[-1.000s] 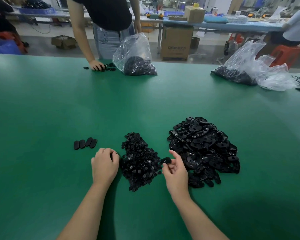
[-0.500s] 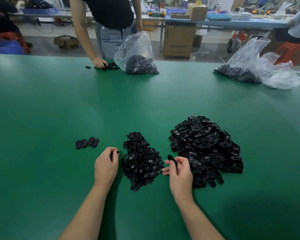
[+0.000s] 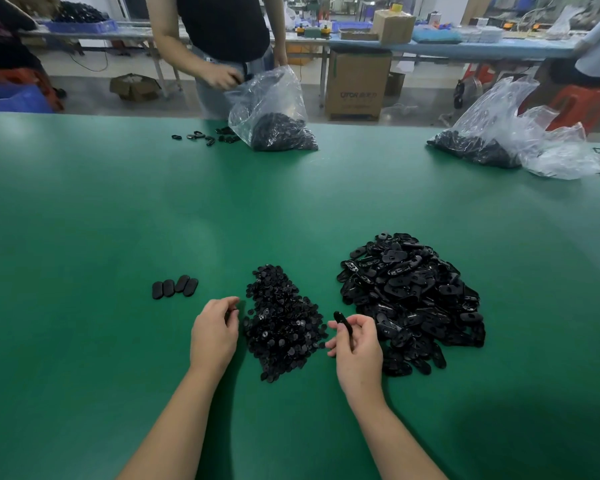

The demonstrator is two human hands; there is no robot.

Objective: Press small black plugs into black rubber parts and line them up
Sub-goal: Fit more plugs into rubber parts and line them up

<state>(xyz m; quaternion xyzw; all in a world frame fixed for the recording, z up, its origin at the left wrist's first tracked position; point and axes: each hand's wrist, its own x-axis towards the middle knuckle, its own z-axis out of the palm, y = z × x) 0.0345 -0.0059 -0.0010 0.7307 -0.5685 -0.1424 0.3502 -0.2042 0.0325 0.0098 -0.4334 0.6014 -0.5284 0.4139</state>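
So our right hand (image 3: pixel 357 344) has its fingers curled round one black rubber part (image 3: pixel 343 323), held up on edge just off the table, with the tip poking out above the fingers. It sits right between the two heaps: the pile of small plugs (image 3: pixel 279 320) is just to its left and the big pile of rubber parts (image 3: pixel 413 299) is touching distance on its right.

Our left hand (image 3: pixel 214 332) is loosely curled at the left edge of the plug pile, fingertips bent in toward the thumb. We think there's a tiny plug pinched in there but honestly we can't tell, it's too small and dark.

Further left, well apart from the hands, four finished parts (image 3: pixel 174 286) lie in a short row on the green table (image 3: pixel 84 220).

Way across the table another person (image 3: pixel 222 26) has a hand at a clear plastic bag (image 3: pixel 271 109) of black parts, and a second bag (image 3: pixel 499 133) lies off to the right
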